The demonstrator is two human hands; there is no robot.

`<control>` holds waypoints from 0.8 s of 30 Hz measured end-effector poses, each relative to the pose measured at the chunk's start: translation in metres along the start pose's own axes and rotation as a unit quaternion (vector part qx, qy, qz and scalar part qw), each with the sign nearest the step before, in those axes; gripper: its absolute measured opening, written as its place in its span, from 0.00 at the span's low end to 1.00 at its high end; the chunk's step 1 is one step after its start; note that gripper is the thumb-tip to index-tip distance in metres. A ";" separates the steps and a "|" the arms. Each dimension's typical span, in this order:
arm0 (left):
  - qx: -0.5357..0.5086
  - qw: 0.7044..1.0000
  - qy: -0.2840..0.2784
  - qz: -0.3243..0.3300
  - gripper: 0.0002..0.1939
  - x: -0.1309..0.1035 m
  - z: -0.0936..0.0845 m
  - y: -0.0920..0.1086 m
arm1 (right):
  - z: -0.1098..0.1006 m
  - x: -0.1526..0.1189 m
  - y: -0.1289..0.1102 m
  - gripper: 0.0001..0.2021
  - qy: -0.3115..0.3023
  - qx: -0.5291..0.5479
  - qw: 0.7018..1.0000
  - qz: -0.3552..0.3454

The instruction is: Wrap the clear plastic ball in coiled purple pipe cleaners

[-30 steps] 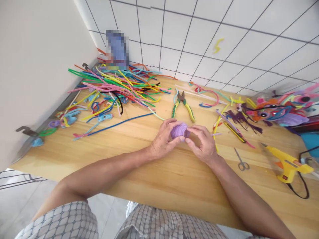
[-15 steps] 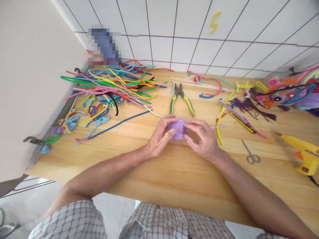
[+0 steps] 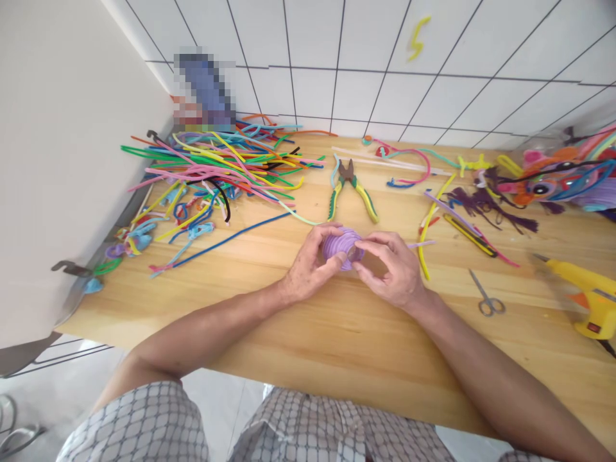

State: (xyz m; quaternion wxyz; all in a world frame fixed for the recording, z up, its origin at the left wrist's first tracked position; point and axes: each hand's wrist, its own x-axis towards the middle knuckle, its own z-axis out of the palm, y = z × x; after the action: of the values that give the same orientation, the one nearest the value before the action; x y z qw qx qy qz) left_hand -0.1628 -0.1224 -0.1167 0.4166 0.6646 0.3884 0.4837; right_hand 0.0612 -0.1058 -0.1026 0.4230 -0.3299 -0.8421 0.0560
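Observation:
A purple coil of fuzzy pipe cleaner [image 3: 341,246] is held above the wooden table, its round opening turned toward the right. My left hand [image 3: 312,264] wraps its left side, with the thumb across the front near the opening. My right hand [image 3: 393,269] pinches the coil's right rim between thumb and fingertips. A short purple end [image 3: 421,244] shows just beyond the right hand. Pliers with green and yellow handles [image 3: 348,186] lie open behind the coil.
Many coloured pipe cleaners [image 3: 226,160] are piled at the back left. At the right lie a yellow cutter [image 3: 469,235], scissors [image 3: 486,296] and a yellow glue gun [image 3: 584,292]. A colourful figure with googly eyes [image 3: 548,183] is at the back right, by the tiled wall [image 3: 366,58].
My left thumb has moved right, to the coil's opening. The coil has turned slightly in my hands, and the whole view has shifted a little.

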 end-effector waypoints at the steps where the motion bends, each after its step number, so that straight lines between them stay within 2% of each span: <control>1: 0.004 1.000 -0.001 -0.004 0.20 0.000 0.000 0.000 | 0.000 0.000 0.000 0.23 0.000 -0.003 1.000 0.003; 7: 0.010 1.000 0.003 -0.015 0.22 0.000 0.000 -0.001 | 0.000 -0.002 -0.001 0.20 0.008 -0.014 1.000 0.007; 13: -0.007 1.000 0.008 0.009 0.20 -0.001 0.002 -0.005 | -0.001 -0.002 0.000 0.24 -0.009 0.003 1.000 0.013; 18: -0.009 1.000 0.015 0.023 0.20 0.000 0.003 -0.006 | 0.000 -0.001 0.000 0.23 0.006 0.008 1.000 0.004; 24: 0.003 1.000 -0.003 -0.001 0.21 0.000 -0.001 0.002 | 0.001 0.000 -0.002 0.22 0.008 0.010 1.000 0.005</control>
State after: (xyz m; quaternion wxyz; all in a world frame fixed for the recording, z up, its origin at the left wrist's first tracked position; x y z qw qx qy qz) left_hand -0.1636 -0.1232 -0.1145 0.4163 0.6666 0.3893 0.4804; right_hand 0.0597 -0.1066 -0.1021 0.4328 -0.3302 -0.8364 0.0635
